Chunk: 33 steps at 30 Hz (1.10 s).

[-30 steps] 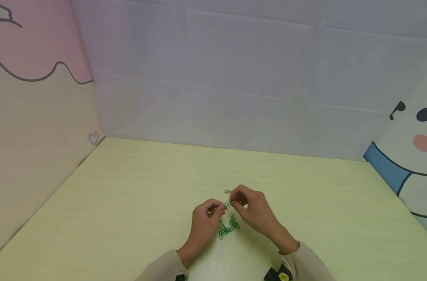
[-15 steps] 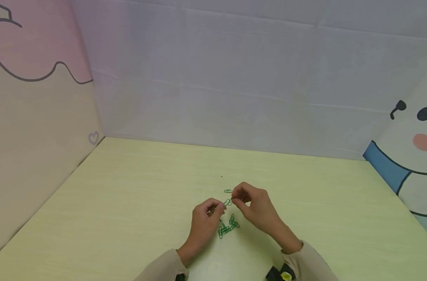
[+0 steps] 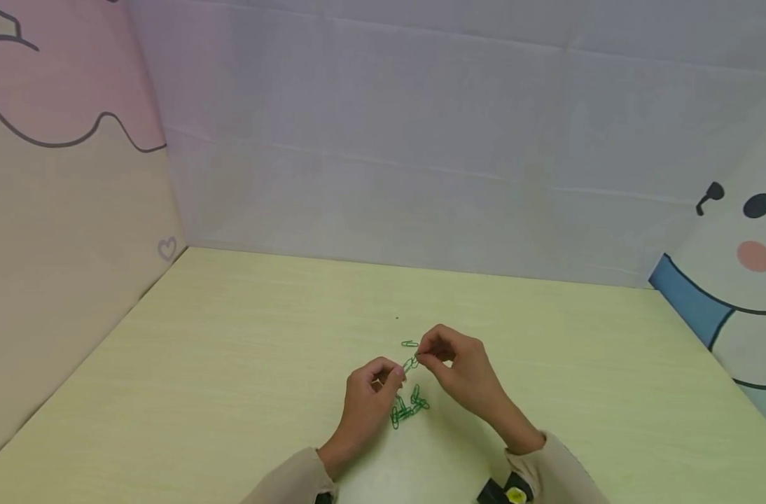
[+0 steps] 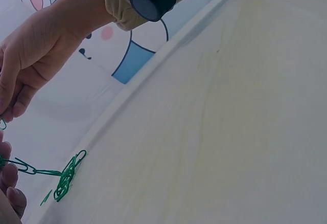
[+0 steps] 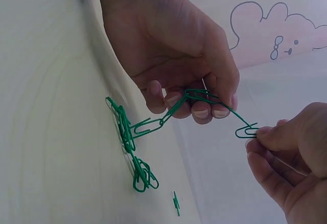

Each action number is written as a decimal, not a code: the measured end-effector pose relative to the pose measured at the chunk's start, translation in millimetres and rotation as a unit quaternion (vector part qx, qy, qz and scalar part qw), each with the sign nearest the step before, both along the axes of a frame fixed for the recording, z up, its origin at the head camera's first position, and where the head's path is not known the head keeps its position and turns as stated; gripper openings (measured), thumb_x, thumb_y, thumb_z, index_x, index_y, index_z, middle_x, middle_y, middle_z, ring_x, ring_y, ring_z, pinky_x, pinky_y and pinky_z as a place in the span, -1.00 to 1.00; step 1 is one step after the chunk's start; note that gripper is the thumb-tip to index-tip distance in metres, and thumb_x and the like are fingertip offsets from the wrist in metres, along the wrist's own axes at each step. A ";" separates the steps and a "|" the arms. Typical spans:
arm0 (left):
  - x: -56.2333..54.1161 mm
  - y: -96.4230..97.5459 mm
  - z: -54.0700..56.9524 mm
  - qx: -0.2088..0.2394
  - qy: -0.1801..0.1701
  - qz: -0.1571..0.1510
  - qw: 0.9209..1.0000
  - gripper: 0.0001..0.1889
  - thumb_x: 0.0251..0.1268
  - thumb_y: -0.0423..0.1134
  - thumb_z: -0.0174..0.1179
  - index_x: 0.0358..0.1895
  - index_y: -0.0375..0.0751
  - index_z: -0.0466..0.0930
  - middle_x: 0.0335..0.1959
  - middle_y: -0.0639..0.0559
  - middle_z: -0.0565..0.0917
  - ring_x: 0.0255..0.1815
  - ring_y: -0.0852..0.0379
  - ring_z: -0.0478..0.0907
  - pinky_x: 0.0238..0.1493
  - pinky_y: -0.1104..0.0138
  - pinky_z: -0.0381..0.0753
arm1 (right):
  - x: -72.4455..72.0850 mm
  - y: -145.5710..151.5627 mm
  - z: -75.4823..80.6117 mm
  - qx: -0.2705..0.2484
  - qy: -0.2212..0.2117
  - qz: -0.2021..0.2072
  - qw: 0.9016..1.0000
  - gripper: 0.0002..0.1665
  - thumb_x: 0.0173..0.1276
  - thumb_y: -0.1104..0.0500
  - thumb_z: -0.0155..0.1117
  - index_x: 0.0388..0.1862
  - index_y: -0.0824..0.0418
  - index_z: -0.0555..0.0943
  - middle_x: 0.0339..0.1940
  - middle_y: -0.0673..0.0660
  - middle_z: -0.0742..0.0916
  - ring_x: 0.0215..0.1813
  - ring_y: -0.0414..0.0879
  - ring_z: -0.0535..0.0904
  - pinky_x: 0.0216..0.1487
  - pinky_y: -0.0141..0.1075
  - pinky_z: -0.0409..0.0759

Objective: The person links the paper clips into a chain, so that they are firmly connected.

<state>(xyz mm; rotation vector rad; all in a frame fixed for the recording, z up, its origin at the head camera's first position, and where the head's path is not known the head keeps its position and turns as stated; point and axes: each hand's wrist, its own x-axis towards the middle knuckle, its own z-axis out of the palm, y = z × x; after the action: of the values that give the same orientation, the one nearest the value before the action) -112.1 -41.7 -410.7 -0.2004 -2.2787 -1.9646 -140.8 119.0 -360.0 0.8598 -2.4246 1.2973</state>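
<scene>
Thumb and fingertips of my left hand [image 3: 367, 399] pinch a green wire paper clip [image 5: 198, 94]. From it a short chain of linked clips [image 5: 164, 119] hangs down to a heap of green paper clips [image 3: 408, 411] on the table. My right hand [image 3: 463, 374], up and to the right of the left, pinches another green paper clip [image 5: 244, 132] by its end. In the right wrist view this clip hooks onto the one at the left fingers, and the two stretch in a slanting line between the hands. The left wrist view shows only the left fingertips [image 4: 10, 175].
A single loose paper clip [image 3: 409, 344] lies just beyond the hands. A tiny dark speck [image 3: 397, 318] is farther back on the pale yellow table [image 3: 232, 364]. Printed fabric walls [image 3: 383, 140] close in the back and both sides. Dark wrist cameras [image 3: 505, 490] sit at the sleeves.
My right hand has shifted slightly up and to the right, drawing its clip away from the left fingers. The left hand, the heap and the loose clip have hardly moved.
</scene>
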 end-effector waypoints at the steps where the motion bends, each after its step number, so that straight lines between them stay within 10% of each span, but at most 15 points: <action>1: 0.2 -0.2 0.1 0.001 0.001 -0.001 1.000 -0.83 0.33 -0.30 0.13 -0.37 -0.33 0.60 -0.43 -0.17 0.63 -0.46 0.33 0.44 -0.40 0.49 0.39 | 0.0 -0.4 -0.1 -0.005 0.001 0.001 1.000 -0.81 0.15 0.46 0.32 -0.36 0.22 0.55 -0.44 0.04 0.69 -0.40 -0.23 0.63 -0.36 -0.40 0.61; 20: 1.2 0.5 0.3 -0.006 0.006 -0.020 1.000 -0.82 0.35 -0.32 0.10 -0.39 -0.28 0.63 -0.40 -0.12 0.68 -0.41 0.17 0.54 -0.37 0.49 0.40 | 1.5 2.6 4.6 -0.035 -0.045 -0.003 0.998 -0.87 0.21 0.41 0.29 -0.26 0.29 0.66 -0.36 0.12 0.74 -0.36 -0.24 0.65 -0.32 -0.39 0.61; 33: 1.5 -0.4 -1.8 0.015 0.022 -0.062 0.998 -0.69 0.48 -0.27 -0.09 -0.18 -0.33 0.67 -0.29 -0.11 0.72 -0.19 0.16 0.60 0.01 0.39 0.47 | 3.0 6.4 9.1 -0.045 -0.045 0.074 0.995 -0.88 0.26 0.40 0.23 -0.23 0.31 0.66 -0.28 0.20 0.74 -0.30 -0.25 0.65 -0.31 -0.37 0.61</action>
<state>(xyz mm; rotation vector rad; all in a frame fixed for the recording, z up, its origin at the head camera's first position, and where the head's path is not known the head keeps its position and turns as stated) -110.6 -42.1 -412.4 -0.3858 -2.2575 -2.0303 -137.8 125.4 -350.9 0.9943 -2.3877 1.5163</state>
